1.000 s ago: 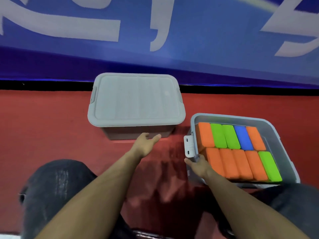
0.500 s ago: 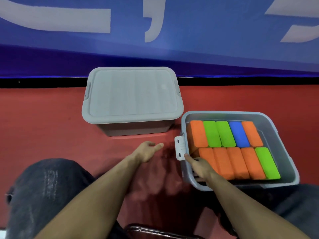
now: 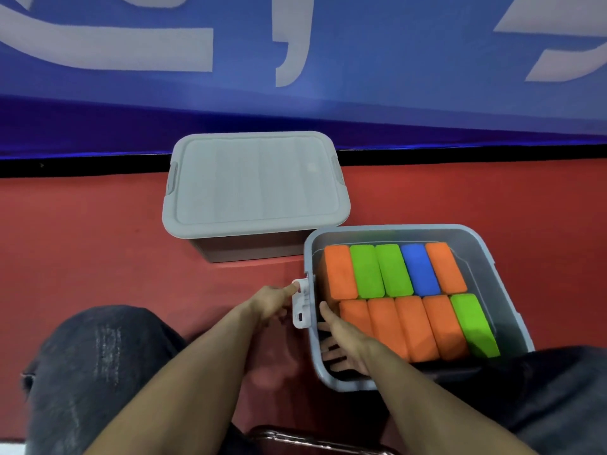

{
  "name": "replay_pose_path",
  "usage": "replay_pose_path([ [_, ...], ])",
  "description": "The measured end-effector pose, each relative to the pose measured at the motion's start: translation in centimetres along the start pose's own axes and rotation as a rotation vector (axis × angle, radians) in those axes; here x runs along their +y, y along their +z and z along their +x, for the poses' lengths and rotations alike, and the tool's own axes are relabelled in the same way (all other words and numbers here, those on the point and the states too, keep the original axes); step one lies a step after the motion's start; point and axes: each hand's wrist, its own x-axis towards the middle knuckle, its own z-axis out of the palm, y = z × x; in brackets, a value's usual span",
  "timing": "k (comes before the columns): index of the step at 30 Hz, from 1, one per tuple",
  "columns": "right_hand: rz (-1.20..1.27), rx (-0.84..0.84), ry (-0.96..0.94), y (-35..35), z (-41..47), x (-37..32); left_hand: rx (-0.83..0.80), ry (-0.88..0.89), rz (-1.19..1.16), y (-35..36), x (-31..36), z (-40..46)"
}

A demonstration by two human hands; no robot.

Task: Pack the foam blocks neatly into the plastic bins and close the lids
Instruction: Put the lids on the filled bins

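An open grey bin [image 3: 492, 254] sits on the red floor at the right. It holds two rows of foam blocks [image 3: 404, 300]: orange, green and one blue. My left hand [image 3: 272, 303] is at the white latch [image 3: 302, 305] on the bin's left wall, thumb tip on its top and fingers curled beside it. My right hand [image 3: 348, 339] reaches into the bin's near-left corner, with spread fingers against the inside of the left wall, beside the nearest orange block. A second grey bin [image 3: 249, 247] stands behind, with its lid [image 3: 256, 185] on.
A blue wall with white lettering [image 3: 295, 60] rises behind the bins, with a black strip along its base. My knees in dark trousers [image 3: 92, 366] frame the lower corners. A dark curved rim [image 3: 312, 438] shows at the bottom edge.
My left hand moved right from the floor in front of the closed bin to the open bin's latch. My right hand slid from the bin's rim into its near-left corner.
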Motion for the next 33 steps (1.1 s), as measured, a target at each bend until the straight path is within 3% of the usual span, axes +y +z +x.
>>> replay_pose_path([
  [7, 0.082, -0.128, 0.007, 6.6, 1.5, -0.4, -0.02, -0.121, -0.327, -1.0, -0.5, -0.1],
  [11, -0.057, -0.136, -0.044, 4.9, 1.0, -1.0, -0.085, -0.19, -0.375, -2.3, -1.2, -0.1],
  [17, -0.224, 0.231, -0.314, -3.2, 1.0, -3.1, 0.051, -0.242, -0.442, -3.0, -1.7, 0.6],
  [21, -0.352, 0.43, -0.362, -7.8, 1.3, -2.7, 0.168, -0.243, -0.487, -4.6, -3.1, 1.2],
  [27, -0.468, 0.545, -0.362, -9.3, 2.8, -2.8, 0.312, -0.231, -0.522, -8.4, -5.6, 1.0],
  [33, -0.493, 0.469, -0.377, -6.5, 3.8, -5.0, 0.399, -0.264, -0.599, -13.4, -11.8, 2.7],
])
